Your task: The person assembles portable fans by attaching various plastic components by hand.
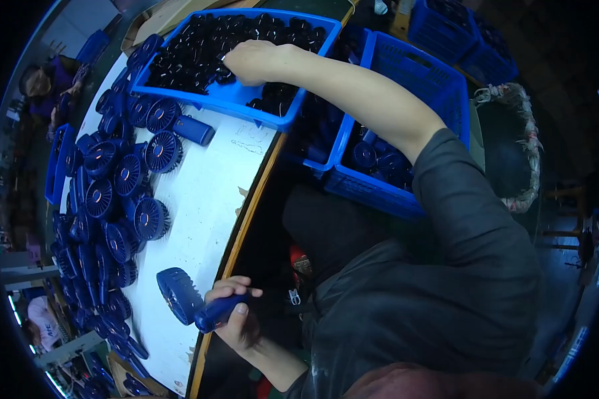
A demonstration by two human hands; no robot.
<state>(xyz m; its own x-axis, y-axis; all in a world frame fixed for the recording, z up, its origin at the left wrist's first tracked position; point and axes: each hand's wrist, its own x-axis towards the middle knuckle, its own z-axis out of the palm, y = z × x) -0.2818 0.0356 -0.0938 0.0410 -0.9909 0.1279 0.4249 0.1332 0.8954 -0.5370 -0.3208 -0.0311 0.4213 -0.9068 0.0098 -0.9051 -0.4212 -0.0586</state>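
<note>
My left hand (239, 322) is closed around the handle of a dark blue handheld fan (178, 296), at the near edge of the white tabletop (199, 193). The fan's round, slatted head points away from me over the table. My right hand (251, 63) reaches down into a blue tray (206, 101) filled with small, glossy black parts (186, 56). Its fingers are bent together among the parts, and their tips are hidden, so whatever they pinch does not show.
Many more blue fans (100, 199) lie heaped along the table's far side. Beside the table, below my right arm, stands a blue crate (386, 183) with fans inside. Further blue crates (446, 26) are stacked behind. Another person (43, 86) sits across the table.
</note>
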